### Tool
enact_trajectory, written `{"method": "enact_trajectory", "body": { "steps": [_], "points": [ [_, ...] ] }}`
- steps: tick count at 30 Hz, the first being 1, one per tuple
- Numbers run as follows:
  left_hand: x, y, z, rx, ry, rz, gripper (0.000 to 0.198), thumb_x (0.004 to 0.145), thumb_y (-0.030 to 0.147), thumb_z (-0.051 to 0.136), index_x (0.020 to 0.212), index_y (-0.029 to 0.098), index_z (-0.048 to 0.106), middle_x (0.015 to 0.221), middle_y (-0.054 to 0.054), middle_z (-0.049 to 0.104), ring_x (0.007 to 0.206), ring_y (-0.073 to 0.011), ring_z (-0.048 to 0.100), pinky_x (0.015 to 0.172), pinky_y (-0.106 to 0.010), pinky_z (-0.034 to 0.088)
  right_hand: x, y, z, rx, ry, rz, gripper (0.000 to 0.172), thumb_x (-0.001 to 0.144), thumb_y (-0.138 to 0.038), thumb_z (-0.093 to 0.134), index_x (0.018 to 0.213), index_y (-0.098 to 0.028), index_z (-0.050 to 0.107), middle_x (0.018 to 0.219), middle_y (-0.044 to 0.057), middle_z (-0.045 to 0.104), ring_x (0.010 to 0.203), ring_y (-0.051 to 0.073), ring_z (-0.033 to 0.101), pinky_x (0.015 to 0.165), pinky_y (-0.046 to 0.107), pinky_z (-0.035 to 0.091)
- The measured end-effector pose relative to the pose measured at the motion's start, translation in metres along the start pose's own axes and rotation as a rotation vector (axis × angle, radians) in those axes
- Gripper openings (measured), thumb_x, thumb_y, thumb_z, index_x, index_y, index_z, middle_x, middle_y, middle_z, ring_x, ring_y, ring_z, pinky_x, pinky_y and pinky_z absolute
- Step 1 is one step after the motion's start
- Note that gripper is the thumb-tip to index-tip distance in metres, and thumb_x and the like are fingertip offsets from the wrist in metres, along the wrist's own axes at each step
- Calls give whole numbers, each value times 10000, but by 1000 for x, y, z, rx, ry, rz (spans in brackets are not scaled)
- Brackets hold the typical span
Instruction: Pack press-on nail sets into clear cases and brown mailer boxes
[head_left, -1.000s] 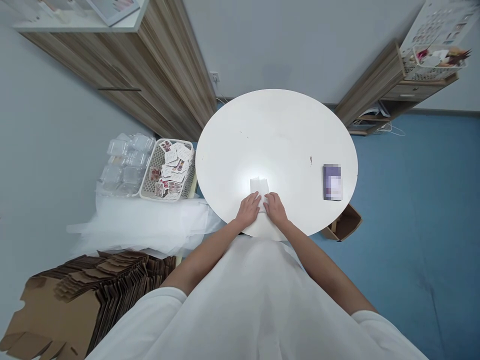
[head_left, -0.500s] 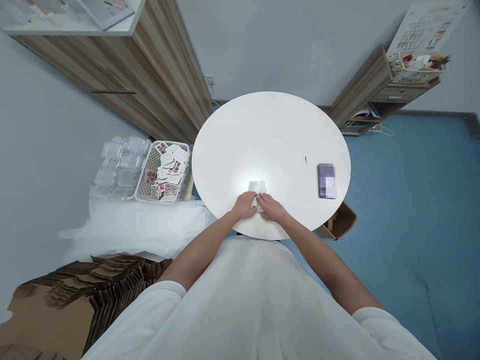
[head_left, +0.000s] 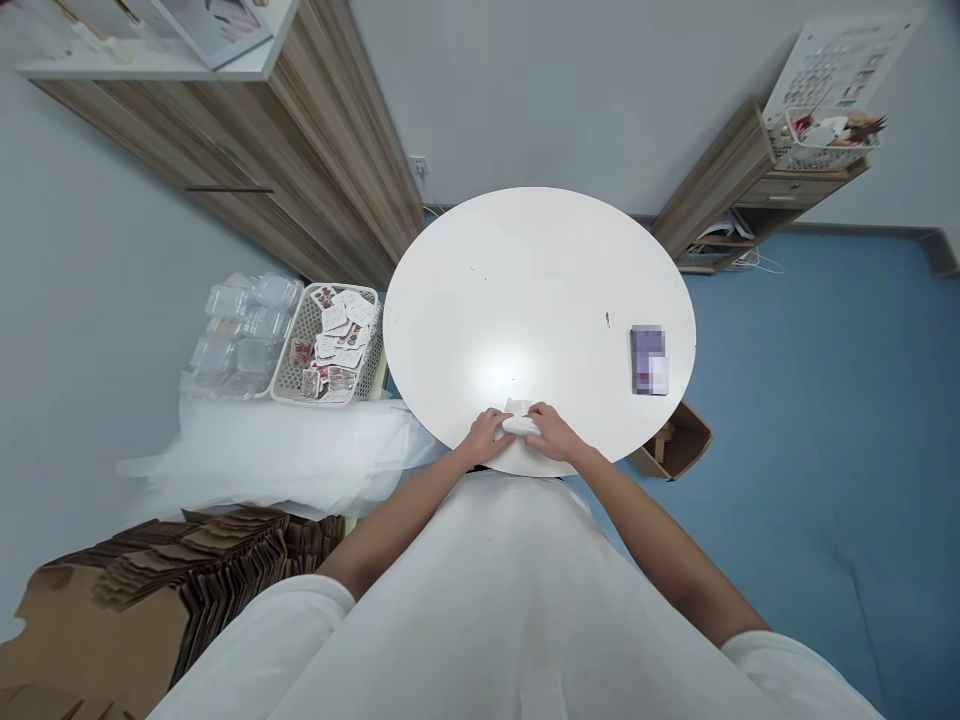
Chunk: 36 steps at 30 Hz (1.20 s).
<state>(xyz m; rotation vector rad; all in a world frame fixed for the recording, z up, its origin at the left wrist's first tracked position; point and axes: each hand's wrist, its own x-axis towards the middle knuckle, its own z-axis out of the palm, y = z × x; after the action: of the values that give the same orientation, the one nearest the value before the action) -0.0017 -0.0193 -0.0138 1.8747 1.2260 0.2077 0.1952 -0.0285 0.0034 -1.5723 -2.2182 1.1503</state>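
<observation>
A small white sheet-wrapped bundle point(head_left: 520, 425) lies at the near edge of the round white table point(head_left: 540, 270). What is inside it, if anything, is hidden. My left hand point(head_left: 486, 436) grips the bundle's left end, thumb on the near side and fingers on the far side. On the opposite end, my right hand point(head_left: 553, 433) holds it the same way. A short flap of the white sheet stretches flat beyond the rolled part, away from me.
Right on the table lies a blurred purple box point(head_left: 649, 360). A white basket point(head_left: 279, 375) of printed cards stands left, beside clear plastic boxes point(head_left: 247, 330), white sheets point(head_left: 277, 450) and stacked brown cardboard point(head_left: 112, 620). An open carton point(head_left: 690, 440) sits below the table's right edge.
Both hands have drawn toward me and moved slightly apart. The white sheet, flatter before, now forms a thicker roll between them, with a shorter flap beyond.
</observation>
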Motion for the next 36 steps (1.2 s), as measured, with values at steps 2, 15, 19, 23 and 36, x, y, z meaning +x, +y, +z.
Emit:
{"method": "enact_trajectory", "body": {
  "steps": [2,15,19,23,36],
  "points": [
    [7,-3,1,-57,35,-41,284,810,339,461,1054,213,534,952,-51,546,878,-178,525,803,-336,435,12,5,-7,79,-34,76,209,780,-326,461,874,-182,580,993,86,546,871,206,533,739,337,445],
    [34,10,7,167,232,-73,262,798,151,426,1039,215,508,1080,-69,452,881,-186,547,673,-302,471,11,6,6,-124,365,121,318,847,-281,385,1139,-204,484,1107,115,460,1016,253,442,821,391,425],
    [32,8,9,108,227,-86,264,807,170,428,1052,216,514,1048,-64,426,796,-159,552,691,-314,478,-11,8,20,-147,244,114,314,829,-216,408,1126,-232,508,1056,110,451,952,244,470,757,385,460],
    [27,9,17,-25,277,-171,302,806,196,454,1107,221,468,1047,-68,421,753,-133,548,721,-318,476,-19,13,31,51,242,231,410,811,-258,449,1221,-239,442,1056,95,427,950,214,504,776,371,479],
    [17,15,30,-192,455,-422,316,755,227,542,1063,191,483,869,-31,555,670,-116,548,702,-291,475,-8,8,25,709,213,401,445,744,-284,492,1185,-221,502,1035,72,631,864,202,627,705,349,525]
  ]
}}
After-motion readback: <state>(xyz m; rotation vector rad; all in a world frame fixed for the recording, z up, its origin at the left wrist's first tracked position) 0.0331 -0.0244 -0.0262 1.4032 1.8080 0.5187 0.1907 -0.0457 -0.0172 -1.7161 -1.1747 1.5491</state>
